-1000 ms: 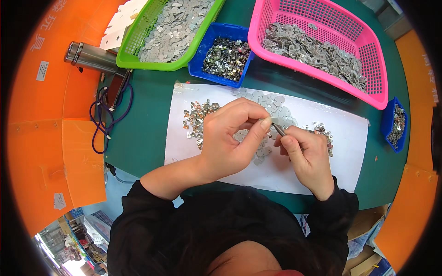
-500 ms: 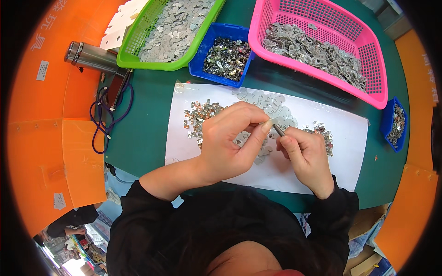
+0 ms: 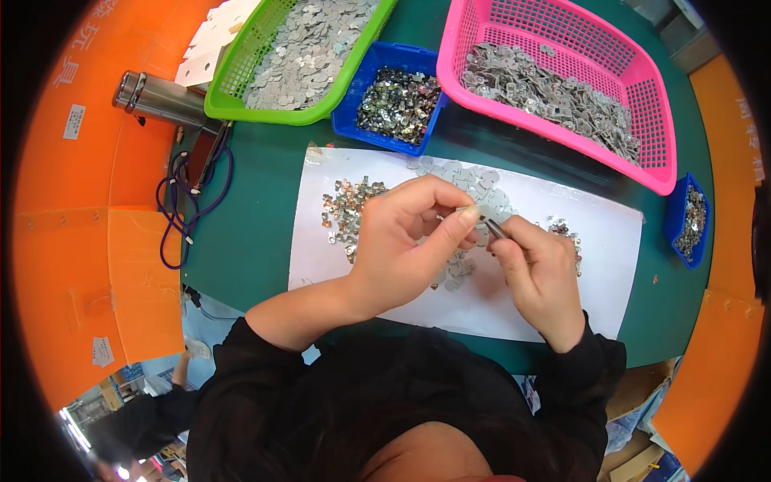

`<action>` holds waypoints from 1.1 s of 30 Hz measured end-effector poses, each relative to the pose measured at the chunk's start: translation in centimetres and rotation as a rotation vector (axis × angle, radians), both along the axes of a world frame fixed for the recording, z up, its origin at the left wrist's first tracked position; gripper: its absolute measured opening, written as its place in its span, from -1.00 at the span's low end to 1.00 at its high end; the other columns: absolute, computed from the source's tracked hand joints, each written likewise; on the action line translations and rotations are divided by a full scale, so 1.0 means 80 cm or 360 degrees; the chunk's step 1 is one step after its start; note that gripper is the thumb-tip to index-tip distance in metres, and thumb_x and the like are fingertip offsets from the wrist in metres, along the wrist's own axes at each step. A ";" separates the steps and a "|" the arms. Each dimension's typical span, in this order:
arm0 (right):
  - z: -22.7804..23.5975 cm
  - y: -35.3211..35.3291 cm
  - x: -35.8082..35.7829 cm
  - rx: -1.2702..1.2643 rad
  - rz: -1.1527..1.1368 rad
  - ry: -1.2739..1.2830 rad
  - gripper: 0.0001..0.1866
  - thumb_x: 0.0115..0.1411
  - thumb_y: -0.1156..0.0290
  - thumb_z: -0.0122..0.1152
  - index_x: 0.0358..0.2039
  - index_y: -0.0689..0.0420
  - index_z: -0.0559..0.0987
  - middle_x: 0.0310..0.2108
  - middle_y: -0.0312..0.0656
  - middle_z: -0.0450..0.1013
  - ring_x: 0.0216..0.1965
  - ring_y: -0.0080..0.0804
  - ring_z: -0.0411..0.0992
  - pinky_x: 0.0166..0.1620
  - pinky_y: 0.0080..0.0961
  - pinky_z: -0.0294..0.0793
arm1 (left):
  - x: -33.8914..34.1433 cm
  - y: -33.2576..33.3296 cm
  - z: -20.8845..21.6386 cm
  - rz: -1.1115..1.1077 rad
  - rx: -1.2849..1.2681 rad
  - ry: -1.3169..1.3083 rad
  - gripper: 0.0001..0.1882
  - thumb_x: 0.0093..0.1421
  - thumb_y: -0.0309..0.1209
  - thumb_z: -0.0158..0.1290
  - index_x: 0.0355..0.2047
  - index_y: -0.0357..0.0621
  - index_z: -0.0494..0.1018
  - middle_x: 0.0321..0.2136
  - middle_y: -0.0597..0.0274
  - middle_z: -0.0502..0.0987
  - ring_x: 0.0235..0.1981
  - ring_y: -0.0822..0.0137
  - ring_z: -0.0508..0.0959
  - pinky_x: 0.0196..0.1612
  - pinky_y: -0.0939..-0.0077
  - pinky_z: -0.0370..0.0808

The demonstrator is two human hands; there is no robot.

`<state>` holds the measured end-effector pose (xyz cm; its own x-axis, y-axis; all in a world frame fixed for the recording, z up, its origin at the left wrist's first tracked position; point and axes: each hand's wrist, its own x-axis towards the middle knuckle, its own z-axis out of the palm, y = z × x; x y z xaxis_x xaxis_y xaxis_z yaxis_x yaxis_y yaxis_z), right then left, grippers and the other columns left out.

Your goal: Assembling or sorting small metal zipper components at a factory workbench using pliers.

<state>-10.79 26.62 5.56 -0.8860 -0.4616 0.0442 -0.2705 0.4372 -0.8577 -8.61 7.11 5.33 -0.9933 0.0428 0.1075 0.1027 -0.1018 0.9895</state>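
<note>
Above the white sheet (image 3: 598, 281), my left hand (image 3: 397, 253) pinches a small flat pale-grey piece (image 3: 479, 210) between thumb and forefinger. My right hand (image 3: 540, 277) grips a slim dark metal tool (image 3: 495, 228), which looks like tweezers; its tip meets or nearly meets the piece. Fingers hide part of both. Beneath my hands lies a spread of flat grey pieces (image 3: 458, 269). Small shiny metal clips (image 3: 345, 210) are heaped to the left, partly behind my left hand. Another small heap of metal parts (image 3: 565, 231) sits beyond my right hand.
Along the far side of the green table (image 3: 265, 177) stand a green basket (image 3: 321, 111), a blue bin (image 3: 345, 120) and a pink basket (image 3: 554, 138), all holding metal parts. A smaller blue bin (image 3: 671, 229) is at right. Steel flask (image 3: 165, 100) and purple cord (image 3: 165, 229) lie left.
My right hand and the tool have shifted slightly right and down. The left hand's lower fingers have opened a little, still pinching the piece. A dark-sleeved person at lower left has moved.
</note>
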 end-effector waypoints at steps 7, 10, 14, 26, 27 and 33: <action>0.006 0.010 -0.011 -0.0442 -0.0171 0.0241 -0.74 -0.03 0.53 0.41 -0.28 0.17 0.61 -0.42 -0.21 0.53 -0.41 -0.35 0.46 -0.33 -0.48 0.43 | -0.016 -0.010 0.007 -0.0492 0.0552 -0.0860 -0.80 0.33 -0.36 0.07 -0.23 -0.29 0.50 -0.39 0.14 0.60 -0.42 0.40 0.61 -0.36 0.53 0.57; -0.002 0.019 -0.017 -0.0364 -0.0035 0.0391 -0.75 -0.07 0.62 0.36 -0.30 0.20 0.60 -0.44 -0.23 0.48 -0.40 -0.43 0.40 -0.32 -0.52 0.38 | -0.015 -0.006 0.007 -0.0619 0.0605 -0.0998 -0.78 0.34 -0.34 0.06 -0.20 -0.28 0.51 -0.40 0.13 0.60 -0.43 0.38 0.62 -0.35 0.53 0.57; 0.003 0.024 -0.016 -0.0309 0.0024 0.0311 -0.87 -0.02 0.65 0.29 -0.41 0.23 0.55 -0.43 -0.24 0.46 -0.38 -0.51 0.38 -0.31 -0.55 0.33 | -0.020 0.000 0.007 -0.0679 0.0683 -0.1215 -0.76 0.34 -0.34 0.06 -0.15 -0.29 0.51 -0.39 0.13 0.59 -0.41 0.36 0.62 -0.34 0.52 0.57; -0.002 0.018 -0.006 -0.0594 -0.0271 -0.0269 -0.89 0.16 0.50 0.26 -0.41 0.28 0.54 -0.53 -0.30 0.37 -0.48 -0.62 0.32 -0.37 -0.62 0.30 | -0.012 0.014 0.005 -0.0213 -0.0755 0.0433 -0.80 0.11 -0.55 0.26 -0.24 -0.33 0.57 -0.40 0.13 0.61 -0.42 0.36 0.60 -0.33 0.55 0.53; -0.002 0.018 -0.006 -0.0595 -0.0269 -0.0269 -0.89 0.16 0.50 0.26 -0.41 0.28 0.54 -0.53 -0.30 0.37 -0.48 -0.62 0.32 -0.37 -0.62 0.30 | -0.011 0.014 0.006 -0.0197 -0.0761 0.0423 -0.83 0.09 -0.55 0.26 -0.29 -0.33 0.58 -0.43 0.12 0.60 -0.44 0.37 0.60 -0.36 0.55 0.52; 0.001 0.018 -0.007 -0.0562 -0.0275 -0.0302 -0.91 0.15 0.52 0.25 -0.41 0.28 0.54 -0.53 -0.28 0.37 -0.49 -0.61 0.32 -0.37 -0.63 0.29 | -0.012 0.013 0.009 -0.0199 -0.0757 0.0383 -0.87 0.09 -0.55 0.26 -0.34 -0.32 0.57 -0.48 0.13 0.59 -0.49 0.37 0.59 -0.41 0.56 0.49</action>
